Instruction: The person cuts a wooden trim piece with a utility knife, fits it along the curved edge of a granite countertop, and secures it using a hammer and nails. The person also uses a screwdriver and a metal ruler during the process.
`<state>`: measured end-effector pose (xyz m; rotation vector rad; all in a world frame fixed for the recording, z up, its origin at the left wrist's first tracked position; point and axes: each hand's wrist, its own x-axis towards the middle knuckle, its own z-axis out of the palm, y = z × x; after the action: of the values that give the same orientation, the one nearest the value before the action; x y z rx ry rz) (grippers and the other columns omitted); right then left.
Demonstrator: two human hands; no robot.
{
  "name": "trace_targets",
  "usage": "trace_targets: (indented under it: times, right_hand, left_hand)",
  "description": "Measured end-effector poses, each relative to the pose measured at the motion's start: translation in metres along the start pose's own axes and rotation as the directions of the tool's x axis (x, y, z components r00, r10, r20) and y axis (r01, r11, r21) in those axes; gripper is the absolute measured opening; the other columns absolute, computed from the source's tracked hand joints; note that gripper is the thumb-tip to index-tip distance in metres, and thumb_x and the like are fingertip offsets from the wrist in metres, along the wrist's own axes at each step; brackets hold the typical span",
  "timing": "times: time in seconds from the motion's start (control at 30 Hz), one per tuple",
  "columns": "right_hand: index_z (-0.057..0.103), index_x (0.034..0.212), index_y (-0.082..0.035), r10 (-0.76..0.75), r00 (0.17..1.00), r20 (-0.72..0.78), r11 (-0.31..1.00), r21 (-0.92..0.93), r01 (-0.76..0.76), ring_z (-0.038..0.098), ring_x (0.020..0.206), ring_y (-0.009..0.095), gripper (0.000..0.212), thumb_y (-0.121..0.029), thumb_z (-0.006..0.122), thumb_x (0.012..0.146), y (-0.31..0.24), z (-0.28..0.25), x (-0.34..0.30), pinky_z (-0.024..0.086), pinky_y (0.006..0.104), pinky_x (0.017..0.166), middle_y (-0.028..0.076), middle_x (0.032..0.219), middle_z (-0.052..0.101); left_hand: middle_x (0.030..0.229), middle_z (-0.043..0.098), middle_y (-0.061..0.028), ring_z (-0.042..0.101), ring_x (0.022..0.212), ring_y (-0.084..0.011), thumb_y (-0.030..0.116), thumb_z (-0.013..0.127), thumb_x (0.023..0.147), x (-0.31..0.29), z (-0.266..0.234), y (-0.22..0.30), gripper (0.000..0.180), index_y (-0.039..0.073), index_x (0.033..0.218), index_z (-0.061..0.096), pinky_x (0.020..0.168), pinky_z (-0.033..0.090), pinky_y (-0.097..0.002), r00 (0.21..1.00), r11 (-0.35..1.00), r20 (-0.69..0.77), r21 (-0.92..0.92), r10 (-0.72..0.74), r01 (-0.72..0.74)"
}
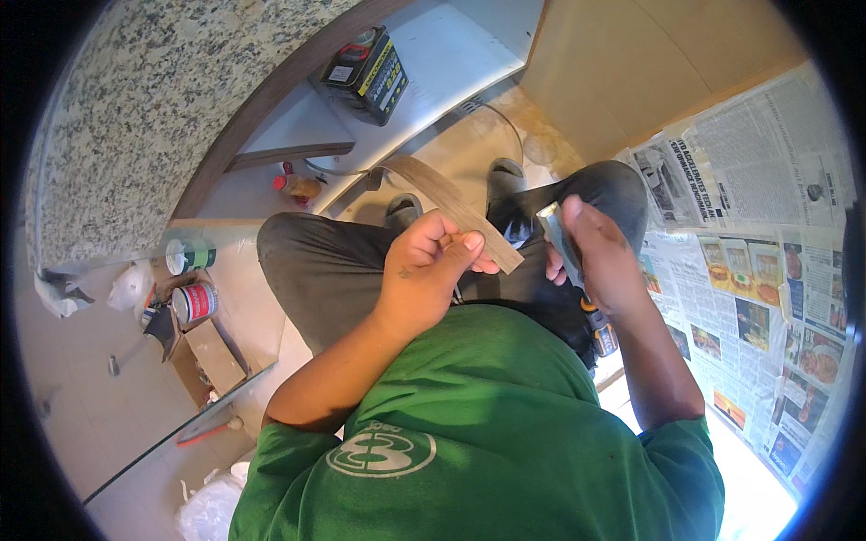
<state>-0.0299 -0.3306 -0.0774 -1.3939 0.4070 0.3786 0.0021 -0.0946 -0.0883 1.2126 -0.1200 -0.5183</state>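
My left hand (433,266) pinches the near end of a long brown wood-grain edging strip (451,203) between thumb and fingers. The strip runs away from me and curves left at its far end, above my dark trousers. My right hand (595,248) is closed round a flat, narrow grey-blue tool (561,242) with a bright tip; its exact kind cannot be made out. Tool and strip are apart, with a small gap between the hands. Below my right wrist, beside my thigh, is an orange-and-black handle (597,329), partly hidden.
A black-and-yellow adhesive can (368,77) stands on the white cabinet board (442,45). A small amber bottle (298,185) is nearby. Granite (153,108) lies upper left, with paint tins (194,302) and a cardboard box (215,352) below. Newspaper (731,261) covers the right side.
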Motion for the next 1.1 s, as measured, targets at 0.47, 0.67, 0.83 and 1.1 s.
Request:
trace_targets:
  times: [0.47, 0.67, 0.83, 1.1]
  right_hand:
    - [0.058, 0.143, -0.001, -0.241, 0.949, 0.205, 0.927, -0.242, 0.288, 0.058, 0.085, 0.012, 0.039, -0.015, 0.057, 0.106, 0.023, 0.010, -0.038, 0.048, 0.0255, 0.077, 0.010, 0.098, 0.064]
    - [0.060, 0.142, -0.003, -0.326, 0.916, 0.233, 0.860, -0.330, 0.390, 0.053, 0.077, 0.015, 0.041, -0.009, 0.063, 0.102, 0.025, 0.015, -0.034, 0.046, 0.0288, 0.076, 0.009, 0.087, 0.057]
    - [0.062, 0.141, -0.006, -0.425, 0.842, 0.332, 0.698, -0.472, 0.538, 0.052, 0.073, 0.018, 0.045, -0.003, 0.067, 0.096, 0.014, 0.019, -0.039, 0.045, 0.0313, 0.071, 0.008, 0.081, 0.056]
    - [0.065, 0.137, -0.005, -0.436, 0.837, 0.330, 0.700, -0.460, 0.546, 0.052, 0.068, 0.022, 0.045, 0.001, 0.068, 0.093, 0.006, 0.026, -0.046, 0.044, 0.0340, 0.065, 0.010, 0.074, 0.054]
  left_hand:
    - [0.094, 0.073, -0.0119, 0.071, 0.083, -0.0171, 0.018, 0.061, 0.104, -0.013, -0.017, -0.007, 0.018, 0.000, 0.105, 0.062, 0.080, 0.058, -0.0309, 0.994, 0.995, 0.040, 0.026, -0.102, 0.101]
    - [0.088, 0.070, -0.0084, 0.069, 0.079, -0.0145, 0.017, 0.058, 0.107, -0.017, -0.019, -0.005, 0.017, 0.001, 0.104, 0.058, 0.076, 0.056, -0.0275, 0.996, 0.995, 0.012, 0.027, -0.094, 0.093]
    - [0.087, 0.069, -0.0071, 0.067, 0.076, -0.0127, 0.016, 0.056, 0.107, -0.020, -0.015, -0.005, 0.015, 0.001, 0.103, 0.058, 0.075, 0.055, -0.0264, 0.996, 0.995, -0.034, 0.039, -0.087, 0.089]
    - [0.085, 0.068, -0.0055, 0.067, 0.077, -0.0114, 0.014, 0.056, 0.107, -0.021, -0.013, -0.006, 0.014, 0.001, 0.102, 0.058, 0.074, 0.055, -0.0258, 0.997, 0.996, -0.055, 0.073, -0.048, 0.052]
